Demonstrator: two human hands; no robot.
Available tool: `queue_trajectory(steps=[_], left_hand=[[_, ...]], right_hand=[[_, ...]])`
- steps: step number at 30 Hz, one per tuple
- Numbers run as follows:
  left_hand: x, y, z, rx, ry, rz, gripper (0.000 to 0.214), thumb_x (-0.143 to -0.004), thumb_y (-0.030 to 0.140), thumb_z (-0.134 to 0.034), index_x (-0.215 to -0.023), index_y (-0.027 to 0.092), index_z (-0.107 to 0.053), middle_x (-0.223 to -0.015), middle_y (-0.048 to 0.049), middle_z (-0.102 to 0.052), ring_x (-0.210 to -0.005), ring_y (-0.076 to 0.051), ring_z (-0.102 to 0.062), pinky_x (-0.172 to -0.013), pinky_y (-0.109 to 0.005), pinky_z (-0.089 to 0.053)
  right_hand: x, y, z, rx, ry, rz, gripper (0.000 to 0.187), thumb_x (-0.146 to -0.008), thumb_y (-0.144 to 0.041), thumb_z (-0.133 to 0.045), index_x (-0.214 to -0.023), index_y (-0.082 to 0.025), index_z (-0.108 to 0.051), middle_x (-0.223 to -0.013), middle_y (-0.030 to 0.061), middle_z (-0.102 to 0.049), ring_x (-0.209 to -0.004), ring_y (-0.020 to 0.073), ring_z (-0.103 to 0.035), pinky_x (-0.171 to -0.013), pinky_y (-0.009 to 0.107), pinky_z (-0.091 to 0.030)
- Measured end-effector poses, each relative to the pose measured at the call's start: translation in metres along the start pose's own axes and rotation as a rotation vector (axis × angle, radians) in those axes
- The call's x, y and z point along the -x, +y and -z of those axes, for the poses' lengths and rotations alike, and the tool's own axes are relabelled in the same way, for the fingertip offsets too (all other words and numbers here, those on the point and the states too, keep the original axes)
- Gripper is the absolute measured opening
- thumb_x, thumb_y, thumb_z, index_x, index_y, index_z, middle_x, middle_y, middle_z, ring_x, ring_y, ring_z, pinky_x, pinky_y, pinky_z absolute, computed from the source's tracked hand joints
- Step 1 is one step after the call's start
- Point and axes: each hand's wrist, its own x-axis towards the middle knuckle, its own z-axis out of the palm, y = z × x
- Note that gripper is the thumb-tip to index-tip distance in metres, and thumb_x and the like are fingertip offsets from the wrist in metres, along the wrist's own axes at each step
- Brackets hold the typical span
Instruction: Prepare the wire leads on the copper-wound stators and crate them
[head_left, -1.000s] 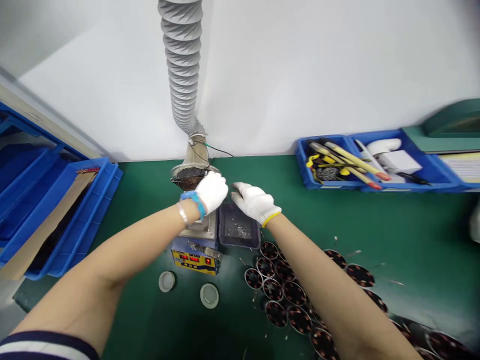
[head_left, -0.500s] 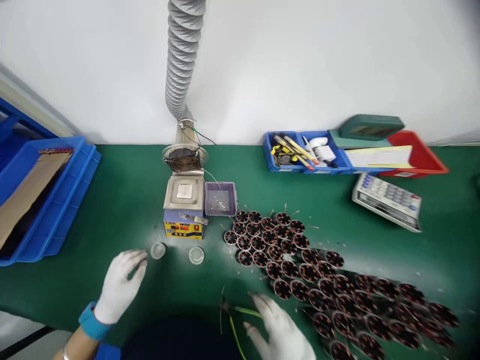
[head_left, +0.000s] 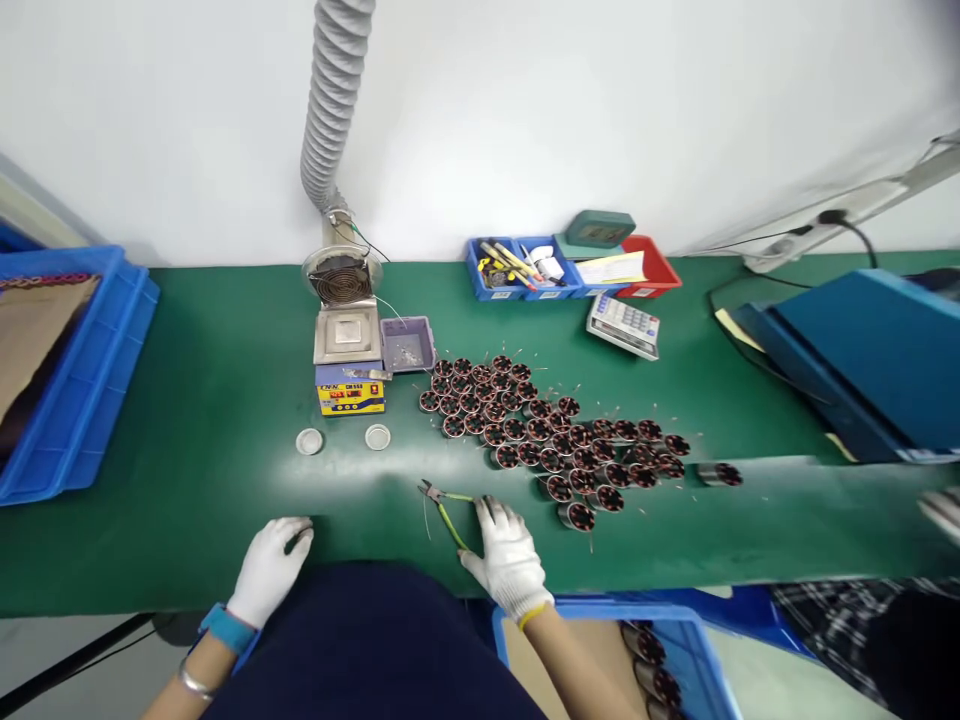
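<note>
My right hand [head_left: 508,558], in a white glove, lies on the near edge of the green table [head_left: 187,420]. Its thumb and fingers are closed round the two handles of green-handled cutters [head_left: 444,506], whose jaws point away to the left. Just right of them spreads a cluster of several round copper-wound motor stators [head_left: 540,430]. My gloved left hand [head_left: 268,570], with a blue wrist strap, rests on the table edge with loosely spread fingers and holds nothing. A dark apron covers my lap between the two hands.
A solder pot with a yellow front [head_left: 349,360], a small grey tray [head_left: 407,345] and a fume hose [head_left: 330,110] stand at the back. Two small round lids [head_left: 309,441] lie before them. Blue bins [head_left: 71,370], a calculator [head_left: 623,325] and another person's hand [head_left: 941,512] are nearby.
Both hands drew back from the solder pot to the near table edge. My right hand came down on the cutters. The view pulled back and shows more of the table.
</note>
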Motion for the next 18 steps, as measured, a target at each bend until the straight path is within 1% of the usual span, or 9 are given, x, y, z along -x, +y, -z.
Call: queue_trajectory(steps=[2, 3, 5, 7, 10, 12, 15, 17, 18], left_hand=[[0.005, -0.013, -0.006, -0.004, -0.024, 0.041, 0.029, -0.087, 0.033, -0.045, -0.085, 0.024, -0.072, -0.093, -0.0044, -0.075, -0.089, -0.026, -0.069, -0.085, -0.042, -0.055], [0.006, -0.020, -0.010, -0.006, -0.039, 0.065, 0.029, -0.086, 0.034, -0.046, -0.085, 0.022, -0.072, -0.093, -0.0052, -0.075, -0.090, -0.026, -0.069, -0.085, -0.041, -0.055], [0.008, -0.032, -0.018, -0.008, -0.079, 0.108, 0.029, -0.084, 0.037, -0.048, -0.087, 0.021, -0.073, -0.096, -0.0062, -0.075, -0.092, -0.025, -0.068, -0.088, -0.039, -0.053], [0.009, -0.042, -0.025, -0.004, -0.120, 0.144, 0.031, -0.084, 0.038, -0.048, -0.090, 0.020, -0.073, -0.100, -0.0067, -0.074, -0.096, -0.025, -0.067, -0.091, -0.038, -0.051], [0.008, -0.049, -0.031, 0.018, -0.165, 0.192, 0.032, -0.085, 0.036, -0.047, -0.094, 0.019, -0.072, -0.104, -0.0068, -0.073, -0.101, -0.023, -0.065, -0.095, -0.036, -0.048], [0.006, -0.052, -0.033, 0.043, -0.181, 0.220, 0.030, -0.086, 0.034, -0.046, -0.093, 0.019, -0.072, -0.104, -0.0065, -0.073, -0.100, -0.022, -0.065, -0.095, -0.034, -0.047], [-0.002, -0.055, -0.033, 0.091, -0.191, 0.263, 0.028, -0.087, 0.031, -0.046, -0.089, 0.020, -0.071, -0.101, -0.0053, -0.073, -0.097, -0.020, -0.065, -0.091, -0.030, -0.048], [-0.009, -0.058, -0.032, 0.121, -0.197, 0.301, 0.029, -0.088, 0.032, -0.044, -0.089, 0.020, -0.070, -0.099, -0.0046, -0.073, -0.094, -0.018, -0.066, -0.087, -0.026, -0.048], [-0.013, -0.059, -0.032, 0.130, -0.200, 0.322, 0.030, -0.089, 0.033, -0.043, -0.088, 0.020, -0.070, -0.098, -0.0042, -0.074, -0.093, -0.018, -0.066, -0.084, -0.025, -0.049]], right_hand=[[-0.005, -0.004, 0.008, 0.049, -0.071, -0.021, 0.060, -0.074, -0.036, -0.063, -0.129, -0.016, -0.052, -0.120, 0.0167, -0.059, -0.107, 0.0315, -0.059, -0.093, 0.043, -0.042], [-0.008, -0.007, 0.011, 0.075, -0.102, -0.052, 0.054, -0.073, -0.034, -0.064, -0.123, -0.015, -0.056, -0.110, 0.0156, -0.061, -0.097, 0.0304, -0.062, -0.085, 0.042, -0.046], [-0.014, -0.013, 0.014, 0.111, -0.121, -0.122, 0.043, -0.069, -0.028, -0.066, -0.108, -0.012, -0.060, -0.099, 0.0150, -0.059, -0.086, 0.0306, -0.063, -0.072, 0.040, -0.047], [-0.018, -0.018, 0.013, 0.128, -0.101, -0.170, 0.034, -0.068, -0.023, -0.065, -0.099, -0.010, -0.060, -0.097, 0.0161, -0.056, -0.085, 0.0319, -0.062, -0.067, 0.040, -0.046], [-0.018, -0.022, 0.008, 0.142, -0.059, -0.203, 0.030, -0.071, -0.025, -0.060, -0.098, -0.011, -0.058, -0.097, 0.0161, -0.054, -0.085, 0.0318, -0.060, -0.066, 0.039, -0.045], [-0.016, -0.021, 0.004, 0.150, -0.022, -0.202, 0.029, -0.074, -0.027, -0.058, -0.098, -0.011, -0.058, -0.098, 0.0160, -0.054, -0.087, 0.0320, -0.059, -0.069, 0.040, -0.044], [-0.018, -0.018, -0.001, 0.166, 0.033, -0.173, 0.036, -0.078, -0.021, -0.052, -0.111, -0.009, -0.057, -0.100, 0.0167, -0.056, -0.093, 0.0316, -0.058, -0.077, 0.041, -0.042], [-0.025, -0.014, -0.001, 0.173, 0.047, -0.146, 0.041, -0.080, -0.018, -0.049, -0.120, -0.008, -0.055, -0.099, 0.0166, -0.058, -0.092, 0.0312, -0.059, -0.077, 0.040, -0.042], [-0.029, -0.012, -0.001, 0.174, 0.047, -0.132, 0.041, -0.081, -0.018, -0.048, -0.120, -0.009, -0.056, -0.097, 0.0163, -0.059, -0.089, 0.0309, -0.059, -0.075, 0.040, -0.043]])
